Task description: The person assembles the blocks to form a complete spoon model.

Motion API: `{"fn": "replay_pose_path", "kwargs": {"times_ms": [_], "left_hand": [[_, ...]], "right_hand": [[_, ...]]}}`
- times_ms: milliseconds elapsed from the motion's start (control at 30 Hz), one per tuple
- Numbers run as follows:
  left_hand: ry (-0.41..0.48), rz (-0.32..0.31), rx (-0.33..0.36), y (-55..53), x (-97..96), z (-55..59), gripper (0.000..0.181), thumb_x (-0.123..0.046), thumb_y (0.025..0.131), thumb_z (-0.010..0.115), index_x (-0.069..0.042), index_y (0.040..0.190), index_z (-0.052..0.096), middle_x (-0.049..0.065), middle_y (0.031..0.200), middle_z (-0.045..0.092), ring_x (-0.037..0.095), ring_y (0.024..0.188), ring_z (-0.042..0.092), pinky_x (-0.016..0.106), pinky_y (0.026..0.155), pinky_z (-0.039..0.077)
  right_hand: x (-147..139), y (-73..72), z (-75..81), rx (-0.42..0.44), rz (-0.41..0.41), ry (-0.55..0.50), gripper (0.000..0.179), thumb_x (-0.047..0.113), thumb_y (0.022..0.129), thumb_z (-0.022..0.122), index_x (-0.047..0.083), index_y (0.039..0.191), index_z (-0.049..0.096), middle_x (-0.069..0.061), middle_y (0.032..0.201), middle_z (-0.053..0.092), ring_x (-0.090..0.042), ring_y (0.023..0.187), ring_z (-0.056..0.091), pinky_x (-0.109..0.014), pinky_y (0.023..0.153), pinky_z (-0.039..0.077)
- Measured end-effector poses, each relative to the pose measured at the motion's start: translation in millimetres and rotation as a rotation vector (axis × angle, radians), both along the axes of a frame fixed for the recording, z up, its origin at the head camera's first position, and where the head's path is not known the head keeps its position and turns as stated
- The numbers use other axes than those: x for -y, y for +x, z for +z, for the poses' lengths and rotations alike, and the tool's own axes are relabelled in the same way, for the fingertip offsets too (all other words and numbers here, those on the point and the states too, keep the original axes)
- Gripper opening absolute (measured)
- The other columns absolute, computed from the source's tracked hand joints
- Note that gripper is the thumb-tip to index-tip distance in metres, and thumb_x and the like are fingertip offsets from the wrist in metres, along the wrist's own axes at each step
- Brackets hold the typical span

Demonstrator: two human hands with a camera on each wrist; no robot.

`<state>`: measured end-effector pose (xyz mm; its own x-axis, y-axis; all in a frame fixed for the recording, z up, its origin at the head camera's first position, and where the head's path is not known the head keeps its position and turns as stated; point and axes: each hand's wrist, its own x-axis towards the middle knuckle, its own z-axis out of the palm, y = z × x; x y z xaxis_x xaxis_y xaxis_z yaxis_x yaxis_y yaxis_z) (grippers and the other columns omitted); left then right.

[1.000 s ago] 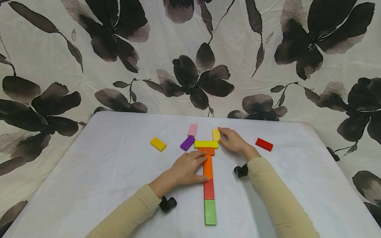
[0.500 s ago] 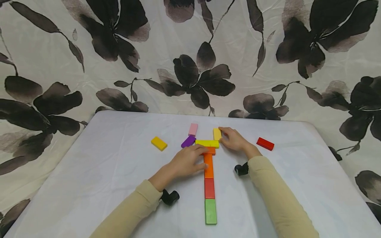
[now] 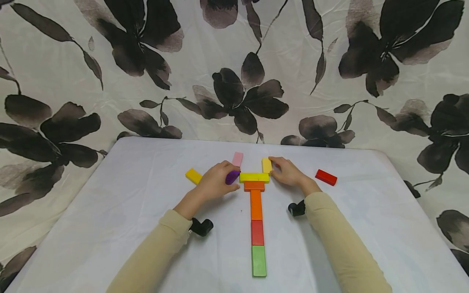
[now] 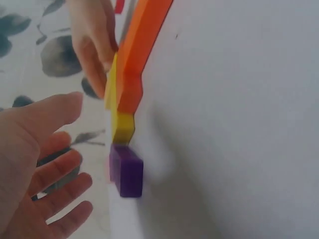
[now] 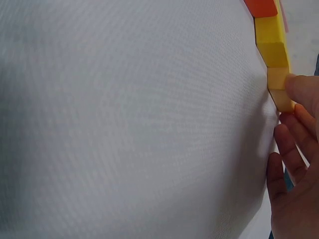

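Over white cloth (image 3: 139,199), the left hand (image 3: 214,182) partly hides a yellow block (image 3: 193,176).

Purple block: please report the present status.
Left hand at purple block, no visible grip. Right hand touching pale yellow block. Pink block just beyond purple.

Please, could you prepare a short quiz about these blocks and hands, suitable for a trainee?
1. Fill in: the right hand touches a ____ block.
2. Which block sits lowest in the head picture? A) pink block; B) green block; C) purple block.
3. True or false: the red block at far right touches no other block.

Key: 1: yellow, as in yellow block; 2: B; 3: true.
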<state>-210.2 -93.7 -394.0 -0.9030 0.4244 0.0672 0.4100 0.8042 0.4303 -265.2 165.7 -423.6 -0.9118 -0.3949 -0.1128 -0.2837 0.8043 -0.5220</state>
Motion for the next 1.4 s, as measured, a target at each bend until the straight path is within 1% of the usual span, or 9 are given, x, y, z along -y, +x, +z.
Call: {"fn": "replay_pose_path", "kwargs": {"times_ms": [167,333,467,633,800,1033,1133,1200,1400], "left_hand": [[-0.031,-0.037,0.086,-12.5,8.0,0.9,0.057,-0.024,0.074,0.077,-0.016,0.126,0.055,0.007,0.123,0.051,0.021,0.107,0.050,0.037,0.091,0.048],[-0.034,-0.079,0.118,-22.8,11.6,-3.1,0.057,-0.021,0.076,0.075,-0.014,0.128,0.053,0.009,0.126,0.049,0.023,0.107,0.050,0.036,0.092,0.047],[-0.021,-0.099,0.148,-28.2,11.9,-8.1,0.058,-0.020,0.077,0.074,-0.012,0.130,0.052,0.009,0.128,0.048,0.024,0.109,0.049,0.037,0.095,0.045],[-0.020,-0.121,0.159,-31.8,11.2,-10.4,0.059,-0.019,0.077,0.073,-0.010,0.131,0.050,0.010,0.135,0.045,0.025,0.115,0.047,0.039,0.100,0.041],[-0.027,-0.131,0.149,-34.1,11.8,-11.1,0.057,-0.018,0.077,0.073,-0.010,0.130,0.051,0.009,0.136,0.044,0.025,0.116,0.046,0.039,0.100,0.041],[-0.033,-0.119,0.144,-34.6,13.1,-11.8,0.054,-0.016,0.078,0.072,-0.012,0.129,0.054,0.008,0.133,0.045,0.025,0.114,0.047,0.039,0.098,0.041],[-0.047,-0.102,0.146,-34.3,13.3,-12.3,0.055,-0.019,0.078,0.073,-0.013,0.129,0.054,0.009,0.130,0.045,0.025,0.111,0.048,0.039,0.097,0.043],[-0.065,-0.079,0.145,-34.0,13.2,-12.7,0.057,-0.022,0.076,0.075,-0.014,0.129,0.054,0.009,0.128,0.045,0.024,0.109,0.049,0.038,0.096,0.044],[-0.125,-0.017,0.081,-31.8,12.1,-14.4,0.063,-0.035,0.071,0.078,-0.014,0.127,0.056,0.011,0.118,0.048,0.023,0.100,0.051,0.035,0.090,0.047]], "right_hand": [[0,0.2,0.2,0.003,-0.001,0.004,0.057,0.019,0.092,0.052,0.004,0.142,0.031,-0.018,0.139,0.040,-0.032,0.123,0.041,-0.048,0.107,0.028],[0,0.3,0.4,0.004,0.002,0.002,0.057,0.019,0.092,0.052,0.004,0.142,0.031,-0.018,0.139,0.040,-0.032,0.124,0.041,-0.047,0.107,0.028],[1,0.8,1.5,0.012,0.006,-0.001,0.057,0.019,0.092,0.052,0.004,0.142,0.030,-0.019,0.139,0.040,-0.032,0.124,0.041,-0.047,0.107,0.028],[1,0.5,1.3,0.013,0.005,0.002,0.057,0.020,0.092,0.052,0.004,0.143,0.030,-0.018,0.139,0.040,-0.032,0.125,0.040,-0.047,0.107,0.028],[0,-1.1,-1.6,0.014,-0.006,0.006,0.058,0.021,0.092,0.052,0.006,0.143,0.029,-0.017,0.141,0.038,-0.032,0.127,0.038,-0.047,0.108,0.027],[0,-1.5,-2.2,0.035,-0.031,0.009,0.058,0.022,0.092,0.052,0.008,0.144,0.029,-0.015,0.144,0.035,-0.032,0.129,0.035,-0.048,0.109,0.026],[1,-0.9,-2.1,0.030,-0.029,0.009,0.058,0.022,0.092,0.052,0.008,0.144,0.029,-0.016,0.143,0.036,-0.032,0.129,0.036,-0.048,0.108,0.026],[1,-0.9,-2.6,0.025,-0.024,0.009,0.058,0.021,0.092,0.052,0.007,0.144,0.029,-0.017,0.143,0.036,-0.033,0.128,0.036,-0.048,0.108,0.027],[0,-1.0,-2.3,0.025,-0.028,0.005,0.058,0.021,0.092,0.052,0.007,0.144,0.029,-0.017,0.142,0.036,-0.033,0.128,0.036,-0.048,0.108,0.026]]}}
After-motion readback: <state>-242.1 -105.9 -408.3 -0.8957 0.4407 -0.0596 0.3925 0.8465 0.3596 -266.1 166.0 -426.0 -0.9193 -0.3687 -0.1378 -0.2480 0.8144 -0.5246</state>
